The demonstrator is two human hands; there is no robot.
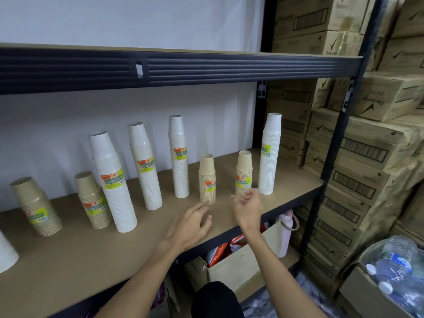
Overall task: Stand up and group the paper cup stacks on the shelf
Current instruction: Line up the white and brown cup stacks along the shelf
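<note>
Four brown cup stacks (207, 180), five white cup stacks (180, 157).

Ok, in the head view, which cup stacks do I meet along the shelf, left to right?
A white stack cut by the left edge, first brown stack, second brown stack, first tall white stack, second tall white stack, third tall white stack, third brown stack, fourth brown stack, last tall white stack.

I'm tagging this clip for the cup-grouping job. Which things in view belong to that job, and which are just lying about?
Part of the job:
white cup stacks
brown cup stacks
shelf
left hand
right hand

Just lying about:
cardboard boxes stacked to the right
water bottles
open box of packets under the shelf
pink bottle beside it
</note>
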